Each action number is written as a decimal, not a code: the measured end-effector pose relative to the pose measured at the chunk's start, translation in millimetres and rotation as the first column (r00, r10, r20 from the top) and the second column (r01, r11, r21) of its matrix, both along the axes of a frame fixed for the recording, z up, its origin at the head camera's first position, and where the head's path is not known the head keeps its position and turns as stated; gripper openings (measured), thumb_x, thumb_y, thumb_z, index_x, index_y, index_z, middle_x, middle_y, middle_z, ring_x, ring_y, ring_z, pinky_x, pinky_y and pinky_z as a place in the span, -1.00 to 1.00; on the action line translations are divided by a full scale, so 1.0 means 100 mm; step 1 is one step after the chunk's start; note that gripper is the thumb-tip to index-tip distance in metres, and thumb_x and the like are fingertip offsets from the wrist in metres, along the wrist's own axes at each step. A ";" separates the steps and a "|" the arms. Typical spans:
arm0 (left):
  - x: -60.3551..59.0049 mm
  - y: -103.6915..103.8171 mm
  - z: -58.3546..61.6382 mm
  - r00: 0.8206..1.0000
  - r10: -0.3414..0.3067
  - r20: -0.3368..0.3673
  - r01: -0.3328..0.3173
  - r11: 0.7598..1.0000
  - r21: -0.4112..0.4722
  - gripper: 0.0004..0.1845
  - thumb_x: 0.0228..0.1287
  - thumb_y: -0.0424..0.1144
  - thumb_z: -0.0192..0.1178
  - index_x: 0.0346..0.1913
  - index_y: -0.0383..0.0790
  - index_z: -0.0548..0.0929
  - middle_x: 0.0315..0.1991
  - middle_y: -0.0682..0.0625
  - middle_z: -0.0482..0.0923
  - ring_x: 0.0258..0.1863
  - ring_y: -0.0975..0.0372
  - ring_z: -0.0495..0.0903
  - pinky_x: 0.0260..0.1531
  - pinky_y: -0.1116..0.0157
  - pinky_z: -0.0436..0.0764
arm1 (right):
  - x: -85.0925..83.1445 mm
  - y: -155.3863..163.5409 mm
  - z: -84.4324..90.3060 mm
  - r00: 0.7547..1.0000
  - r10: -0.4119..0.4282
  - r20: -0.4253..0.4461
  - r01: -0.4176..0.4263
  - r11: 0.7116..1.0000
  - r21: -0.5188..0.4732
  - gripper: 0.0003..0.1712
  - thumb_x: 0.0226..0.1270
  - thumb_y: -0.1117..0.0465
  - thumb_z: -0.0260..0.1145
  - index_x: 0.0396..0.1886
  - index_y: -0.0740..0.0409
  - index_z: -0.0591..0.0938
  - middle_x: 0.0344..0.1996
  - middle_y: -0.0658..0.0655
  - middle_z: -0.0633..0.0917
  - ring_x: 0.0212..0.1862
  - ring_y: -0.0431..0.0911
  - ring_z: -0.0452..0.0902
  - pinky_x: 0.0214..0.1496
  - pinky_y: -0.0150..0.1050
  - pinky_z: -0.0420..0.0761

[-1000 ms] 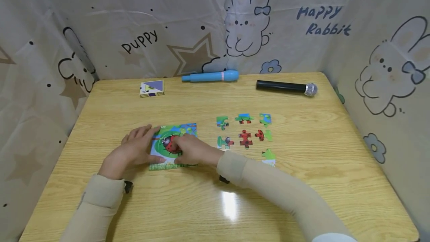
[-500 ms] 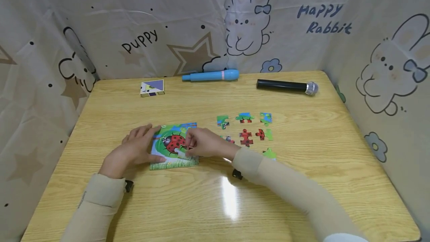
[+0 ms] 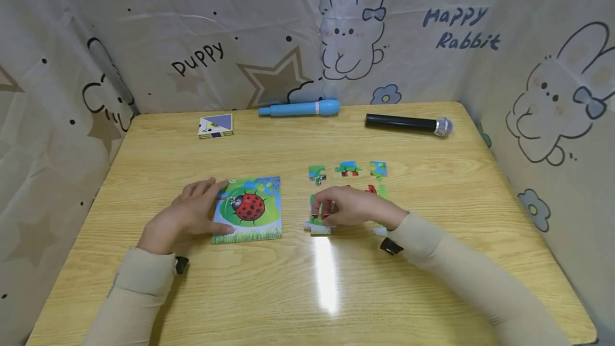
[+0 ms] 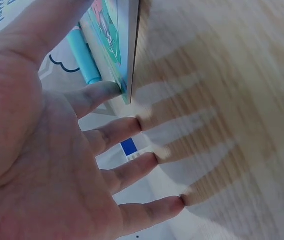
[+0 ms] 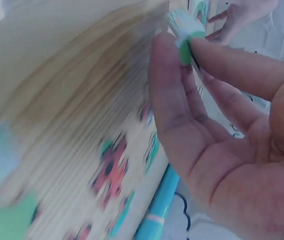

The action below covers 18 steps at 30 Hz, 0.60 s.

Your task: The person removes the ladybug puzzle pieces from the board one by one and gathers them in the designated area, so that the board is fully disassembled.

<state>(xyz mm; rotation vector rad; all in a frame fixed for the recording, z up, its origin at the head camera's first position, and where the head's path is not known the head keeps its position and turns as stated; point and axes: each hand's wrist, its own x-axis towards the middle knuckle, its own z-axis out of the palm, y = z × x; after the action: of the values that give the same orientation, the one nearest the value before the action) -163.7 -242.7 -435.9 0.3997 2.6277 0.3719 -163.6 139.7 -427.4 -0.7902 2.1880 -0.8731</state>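
My left hand [image 3: 189, 218] lies at the left side of the square ladybug puzzle board [image 3: 254, 226], thumb over its lower left and index finger at its upper left corner. In the left wrist view that hand's fingers [image 4: 114, 132] are spread, tips at the tabletop. Right of the board, my right hand [image 3: 355, 206] pinches a green and white puzzle piece [image 5: 187, 30] between thumb and index finger, low over the table at the front left of the loose pieces. Behind the hand lie several puzzle pieces [image 3: 348, 168]; the hand partly hides the middle ones.
At the back of the table stand a small patterned box [image 3: 215, 126], a blue pen-shaped stick [image 3: 298, 108] and a black microphone [image 3: 408, 124]. Another green and white piece [image 3: 380, 231] lies near my right wrist. Printed cloth [image 3: 269, 25] walls the table at back and sides.
My right hand has lifted the puzzle piece off the ladybug board and carried it right, to the front left of the loose pieces. My left hand has stayed at the board.
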 end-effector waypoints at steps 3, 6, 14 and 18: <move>0.00 0.01 0.02 1.000 -0.002 0.012 0.002 1.000 0.002 0.33 0.05 0.38 0.51 0.71 -0.14 0.01 0.68 -0.40 -0.12 0.58 -0.46 -0.09 0.43 -0.55 0.07 | 0.05 0.16 0.00 1.000 0.012 -0.023 -0.010 0.998 0.056 -0.83 0.43 0.41 0.38 -0.10 0.07 0.68 -0.34 0.03 0.69 -0.36 -0.21 0.51 -0.25 -0.32 0.55; 0.00 0.00 0.04 1.000 -0.001 0.026 0.001 1.000 0.003 0.33 0.07 0.38 0.50 0.71 -0.14 -0.01 0.69 -0.39 -0.14 0.59 -0.46 -0.12 0.44 -0.55 0.05 | 0.09 0.26 0.00 0.998 0.001 -0.066 0.008 0.992 0.128 -0.81 0.41 0.39 0.41 -0.11 0.04 0.68 -0.35 -0.01 0.69 -0.34 -0.22 0.49 -0.20 -0.31 0.54; -0.01 0.01 0.06 0.997 -0.012 0.078 0.012 1.000 0.002 0.32 0.15 0.34 0.46 0.72 -0.17 -0.09 0.70 -0.41 -0.24 0.61 -0.47 -0.22 0.44 -0.59 -0.08 | 0.19 0.29 0.04 0.978 -0.057 -0.199 0.109 0.958 0.265 -0.80 0.35 0.29 0.50 -0.10 -0.04 0.77 -0.31 -0.10 0.77 -0.25 -0.27 0.64 -0.13 -0.26 0.67; -0.02 0.03 0.06 0.994 -0.009 0.112 0.008 1.000 0.008 0.32 0.18 0.29 0.46 0.73 -0.19 -0.14 0.70 -0.40 -0.30 0.62 -0.47 -0.29 0.43 -0.61 -0.16 | 0.22 0.24 0.06 0.961 -0.056 -0.271 0.142 0.940 0.309 -0.79 0.28 0.27 0.56 -0.12 -0.06 0.82 -0.33 -0.11 0.80 -0.28 -0.27 0.64 -0.17 -0.27 0.67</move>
<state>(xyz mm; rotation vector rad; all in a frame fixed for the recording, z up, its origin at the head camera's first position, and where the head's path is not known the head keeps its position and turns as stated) -165.4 -240.1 -430.2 0.3808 2.5156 0.3897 -141.5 164.0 -421.1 -0.6621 2.5347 -0.4500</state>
